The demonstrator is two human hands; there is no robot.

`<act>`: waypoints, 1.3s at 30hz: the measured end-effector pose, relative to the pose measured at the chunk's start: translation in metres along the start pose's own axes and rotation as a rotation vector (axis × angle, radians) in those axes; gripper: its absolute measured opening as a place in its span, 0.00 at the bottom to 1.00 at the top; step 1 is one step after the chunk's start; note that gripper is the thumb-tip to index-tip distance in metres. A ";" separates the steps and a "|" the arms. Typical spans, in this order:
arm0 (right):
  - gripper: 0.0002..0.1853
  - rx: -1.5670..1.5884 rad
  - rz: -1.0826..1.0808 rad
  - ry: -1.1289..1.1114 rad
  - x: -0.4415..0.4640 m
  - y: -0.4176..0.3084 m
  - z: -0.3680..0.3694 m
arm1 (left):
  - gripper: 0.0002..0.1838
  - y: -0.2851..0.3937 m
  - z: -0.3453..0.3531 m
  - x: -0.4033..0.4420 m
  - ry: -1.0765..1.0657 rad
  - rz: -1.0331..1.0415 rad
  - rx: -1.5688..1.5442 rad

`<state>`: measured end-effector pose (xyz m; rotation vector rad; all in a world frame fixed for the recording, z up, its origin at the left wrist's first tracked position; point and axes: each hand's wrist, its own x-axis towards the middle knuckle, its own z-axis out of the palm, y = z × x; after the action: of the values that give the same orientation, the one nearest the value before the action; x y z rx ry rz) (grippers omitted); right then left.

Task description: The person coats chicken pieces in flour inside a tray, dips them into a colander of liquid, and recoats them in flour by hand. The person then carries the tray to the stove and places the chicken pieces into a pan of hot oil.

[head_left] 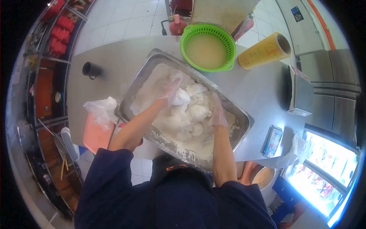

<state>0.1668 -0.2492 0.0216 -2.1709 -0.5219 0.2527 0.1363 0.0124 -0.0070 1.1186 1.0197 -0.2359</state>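
A deep metal tray (143, 70) of white flour (150, 86) lies slantwise on the steel table in front of me. Several lumpy, flour-coated pieces (199, 113) are heaped in its middle; their kind is hidden by the coating. My left hand (171, 88), in a clear plastic glove, curls against a flour-coated piece at the heap's left side. At the right side of the heap, my right hand (219, 113), gloved too, reaches down beside the pieces. Its fingertips are dusty and partly hidden.
Behind the tray stands a green colander (230, 49) with pale liquid inside. A large roll of plastic film (263, 51) is to its right, and a dark cup (91, 70) at the left. A pink board (97, 133), plastic bag (101, 108) and blue-grey box (273, 141) lie around.
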 end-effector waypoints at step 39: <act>0.34 0.893 0.695 -0.566 -0.062 -0.025 -0.007 | 0.25 -0.007 -0.050 -0.132 -0.617 -0.327 0.029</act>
<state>0.1067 -0.2690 0.0457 -1.2928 0.0964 1.2402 0.0312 0.0088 0.0880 0.8166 0.6356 -0.8072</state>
